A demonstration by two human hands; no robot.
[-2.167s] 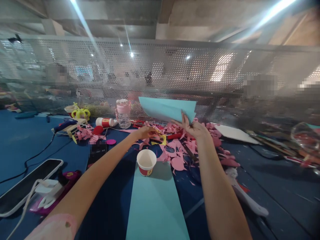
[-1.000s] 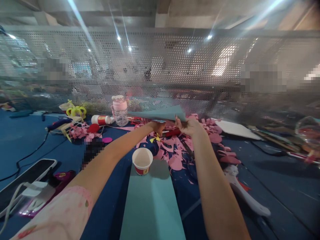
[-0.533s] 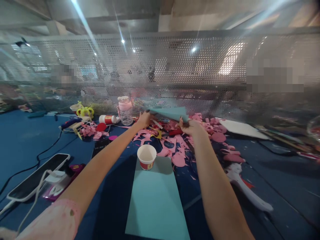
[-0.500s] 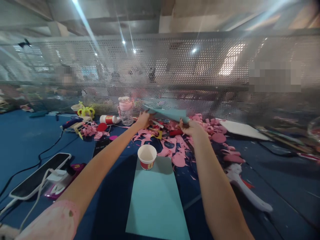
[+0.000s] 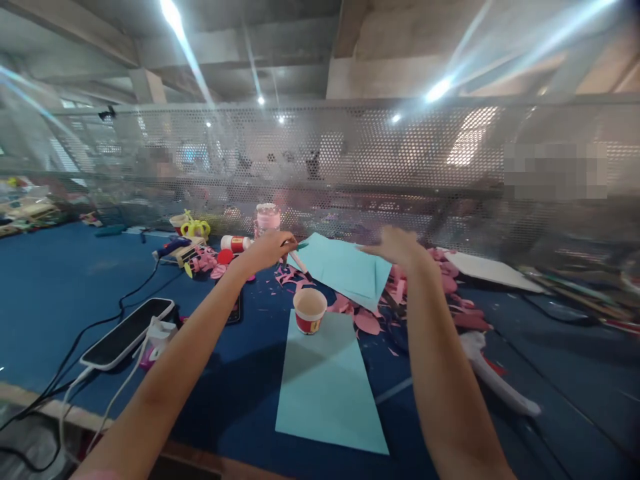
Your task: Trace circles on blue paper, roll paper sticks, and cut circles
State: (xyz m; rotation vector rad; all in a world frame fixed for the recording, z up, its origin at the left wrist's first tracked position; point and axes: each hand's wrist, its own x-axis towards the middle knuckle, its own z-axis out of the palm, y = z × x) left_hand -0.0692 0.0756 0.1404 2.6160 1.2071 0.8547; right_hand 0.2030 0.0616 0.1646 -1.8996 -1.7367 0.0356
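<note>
A light blue sheet of paper (image 5: 346,270) lies on top of the pink paper scraps (image 5: 453,287) at the far side of the blue table (image 5: 75,287). My left hand (image 5: 267,247) is closed on a thin pen-like tool (image 5: 300,261) at the sheet's left edge. My right hand (image 5: 397,245) hovers open, fingers spread, just above the sheet's right edge. Nearer me, a second light blue strip of paper (image 5: 330,383) lies flat, with a small paper cup (image 5: 310,311) standing at its far end.
A phone (image 5: 127,323) with a white cable lies at the left. A glue stick (image 5: 235,243), a pink-lidded jar (image 5: 267,219) and yellow scissors (image 5: 195,229) stand at the back left. A white tool (image 5: 493,380) lies at the right. A perforated metal screen (image 5: 350,160) closes the far edge.
The blue sheet, held up in both hands before, now lies flat on the pink scraps. My right hand has let go and opened. The view has tilted and shifted right.
</note>
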